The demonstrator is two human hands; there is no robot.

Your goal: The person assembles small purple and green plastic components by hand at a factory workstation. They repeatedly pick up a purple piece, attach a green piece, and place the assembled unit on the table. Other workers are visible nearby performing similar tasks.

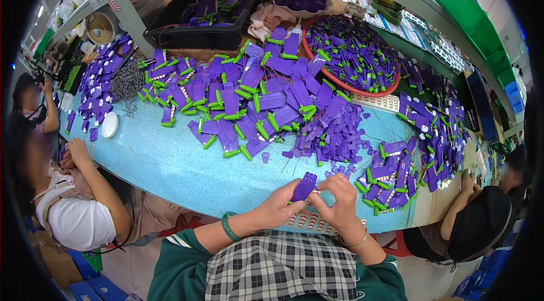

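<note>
My left hand (276, 206) grips a flat purple plastic part (305, 186) just above the table's near edge. Close against its lower end, my right hand (340, 202) has thumb and forefinger pinched together. What sits in that pinch is too small to make out. Below my hands lies a white sheet of red-and-white striped stickers (311, 221). Beyond them spreads a heap of small purple pieces (334, 134). A big pile of purple parts with green ends (255, 97) covers the table's middle. More striped purple-and-green parts (391, 182) lie to the right of my right hand.
An orange-red basin (395, 87) of purple-and-green parts and a black bin (187, 36) stand at the back. A grey shelf post (127, 12) rises at the far left. People sit at the left (79, 210) and right (476, 221). A white lid (110, 124) lies on the blue tabletop (164, 168).
</note>
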